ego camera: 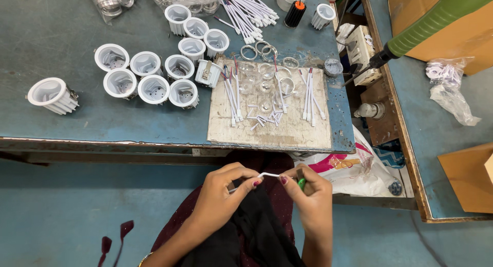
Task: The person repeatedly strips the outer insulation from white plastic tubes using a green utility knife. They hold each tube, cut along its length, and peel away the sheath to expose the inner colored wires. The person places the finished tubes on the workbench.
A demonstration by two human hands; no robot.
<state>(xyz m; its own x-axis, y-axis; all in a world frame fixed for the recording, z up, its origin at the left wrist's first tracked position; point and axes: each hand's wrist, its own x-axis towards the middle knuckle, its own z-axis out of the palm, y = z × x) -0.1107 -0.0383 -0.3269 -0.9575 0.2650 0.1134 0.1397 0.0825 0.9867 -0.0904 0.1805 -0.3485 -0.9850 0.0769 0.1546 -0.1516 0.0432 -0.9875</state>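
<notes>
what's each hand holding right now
Left hand: fingers pinched shut on the white wire.
Right hand: fingers pinched on the wire's other end, with a small green tool.

1. A board (287,131) lies on the table (77,20) at its near edge, toward the right corner.
2. Cut wires (233,95) and clear lenses (264,84) lie on the board.
3. Lamp housings (154,77) cluster left of the board.
4. A wire bundle (249,10) lies by the far edge.
</notes>
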